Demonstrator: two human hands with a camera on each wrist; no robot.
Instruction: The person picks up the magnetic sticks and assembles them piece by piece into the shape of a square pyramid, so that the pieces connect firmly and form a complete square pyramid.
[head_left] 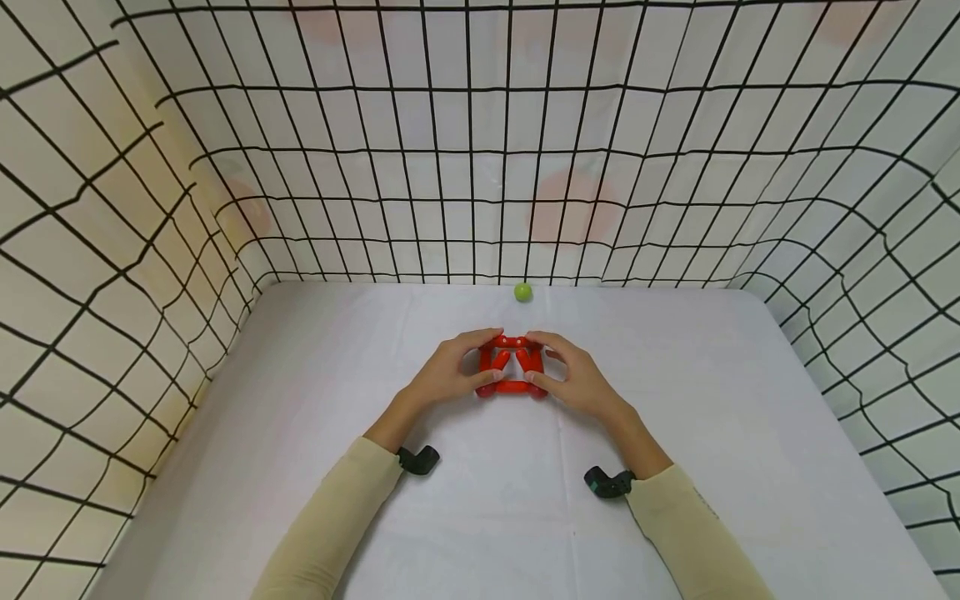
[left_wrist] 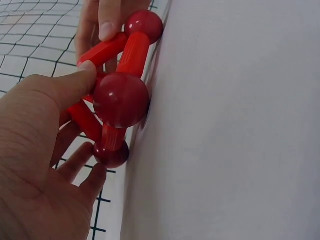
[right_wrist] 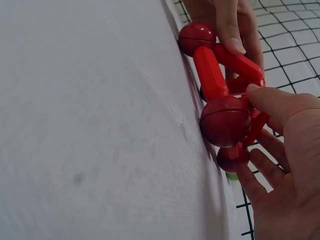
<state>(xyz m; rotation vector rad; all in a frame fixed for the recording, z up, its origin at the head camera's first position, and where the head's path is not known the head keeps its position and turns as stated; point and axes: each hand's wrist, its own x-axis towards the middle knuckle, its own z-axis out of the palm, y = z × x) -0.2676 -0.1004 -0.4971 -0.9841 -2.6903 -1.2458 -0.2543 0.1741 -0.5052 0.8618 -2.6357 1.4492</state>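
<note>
A red frame of toy building rods and balls (head_left: 513,387) stands on the white surface, with bars along its bottom and slanted rods rising from its corners. My left hand (head_left: 448,367) holds its left side, thumb on a slanted rod. On the opposite side, my right hand (head_left: 576,377) pinches it between thumb and fingers. Dark red balls join the rods at the corners; one ball (left_wrist: 121,100) is close up in the left wrist view, another ball (right_wrist: 226,121) in the right wrist view. My fingers partly cover the upper joints.
A small green ball (head_left: 522,292) lies behind the frame near the back edge. Black wire mesh (head_left: 468,150) encloses the back and both sides of the white-covered table (head_left: 300,358). Black devices, such as the left one (head_left: 420,460), sit on both wrists.
</note>
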